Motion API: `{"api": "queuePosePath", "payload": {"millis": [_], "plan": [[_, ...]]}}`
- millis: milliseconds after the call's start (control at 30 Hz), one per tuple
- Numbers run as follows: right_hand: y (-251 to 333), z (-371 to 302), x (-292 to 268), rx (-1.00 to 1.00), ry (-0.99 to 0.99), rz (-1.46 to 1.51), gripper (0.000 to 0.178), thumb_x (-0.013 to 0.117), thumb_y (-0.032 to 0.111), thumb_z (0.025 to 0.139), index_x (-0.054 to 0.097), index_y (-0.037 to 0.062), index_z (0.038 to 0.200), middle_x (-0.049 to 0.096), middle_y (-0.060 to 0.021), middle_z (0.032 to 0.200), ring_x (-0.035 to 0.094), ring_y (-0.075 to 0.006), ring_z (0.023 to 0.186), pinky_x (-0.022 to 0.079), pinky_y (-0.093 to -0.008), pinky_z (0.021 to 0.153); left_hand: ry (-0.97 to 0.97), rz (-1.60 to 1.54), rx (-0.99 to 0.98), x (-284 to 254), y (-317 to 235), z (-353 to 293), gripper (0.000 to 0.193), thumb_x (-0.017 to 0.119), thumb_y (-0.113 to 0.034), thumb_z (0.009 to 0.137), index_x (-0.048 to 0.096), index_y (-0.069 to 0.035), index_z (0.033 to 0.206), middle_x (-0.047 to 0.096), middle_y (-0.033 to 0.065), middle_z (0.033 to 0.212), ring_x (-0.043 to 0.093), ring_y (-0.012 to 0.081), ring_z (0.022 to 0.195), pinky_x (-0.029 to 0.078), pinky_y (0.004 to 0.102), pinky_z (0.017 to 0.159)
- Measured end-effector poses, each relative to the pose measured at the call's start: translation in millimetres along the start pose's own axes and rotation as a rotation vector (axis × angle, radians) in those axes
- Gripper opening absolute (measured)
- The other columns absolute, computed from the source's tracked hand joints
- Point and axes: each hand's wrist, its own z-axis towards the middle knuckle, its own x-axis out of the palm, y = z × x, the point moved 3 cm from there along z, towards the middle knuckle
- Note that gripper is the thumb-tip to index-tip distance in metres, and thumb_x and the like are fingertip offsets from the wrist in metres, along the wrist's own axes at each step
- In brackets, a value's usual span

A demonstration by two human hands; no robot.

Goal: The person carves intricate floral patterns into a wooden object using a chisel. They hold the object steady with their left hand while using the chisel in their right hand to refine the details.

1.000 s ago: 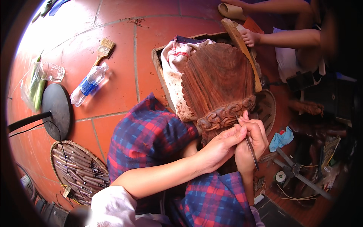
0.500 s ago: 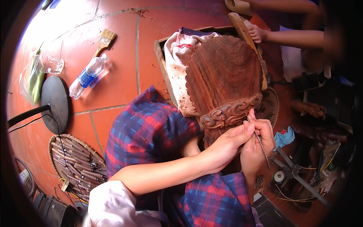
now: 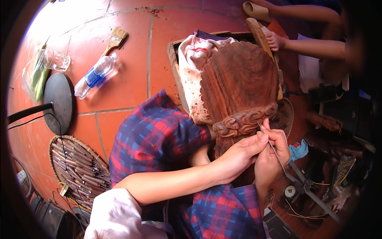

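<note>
A dark reddish-brown wooden piece [image 3: 240, 81] with a scalloped edge leans over a wooden box [image 3: 177, 75]. Across its lower part runs a raised band of carved scrolls [image 3: 242, 121]. My right hand [image 3: 272, 153] is closed around a slim metal carving tool [image 3: 277, 156], its tip at the right part of the carved band. Pressed against the right hand, my left hand [image 3: 242, 149] is also closed, thumb and fingers at the tool. Whether the tool is a file or a chisel is not clear. A stained white cloth [image 3: 195, 95] lies under the wood.
A round basket of several carving tools [image 3: 79, 167] stands at lower left. On the tiled floor lie a plastic bottle [image 3: 95, 75], a brush [image 3: 116, 39] and a glass [image 3: 57, 59]. Another person's hand [image 3: 275, 41] rests by the box at upper right. A black stand base [image 3: 59, 103] is left.
The view has shifted slightly, so the wood and floor things sit a little lower and to the right. Both hands keep their grip, with the tool's tip still at the carved band.
</note>
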Motion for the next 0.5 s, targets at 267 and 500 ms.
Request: {"api": "queuePosePath", "payload": {"millis": [267, 500], "plan": [[3, 1, -1, -0.026, 0.042, -0.008, 0.019, 0.061, -0.018, 0.08, 0.066, -0.0074, 0.094, 0.064, -0.0145, 0.085, 0.068, -0.0219, 0.083, 0.056, -0.0335, 0.084, 0.032, -0.024, 0.017, 6, -3, -1, 0.03, 0.044, -0.033, 0.108, 0.057, -0.008, 0.119, 0.062, 0.0002, 0.112, 0.056, 0.0111, 0.11, 0.042, 0.0305, 0.101], [5, 2, 0, 0.006, 0.031, -0.007, 0.018, 0.06, -0.018, 0.081, 0.066, -0.0074, 0.094, 0.063, -0.0139, 0.086, 0.066, -0.0202, 0.081, 0.056, -0.0336, 0.086, -0.018, -0.046, 0.02, 9, -6, -5, 0.029, 0.047, -0.034, 0.107, 0.058, -0.009, 0.119, 0.06, -0.0037, 0.112, 0.052, 0.0062, 0.105, 0.042, 0.0261, 0.096]]}}
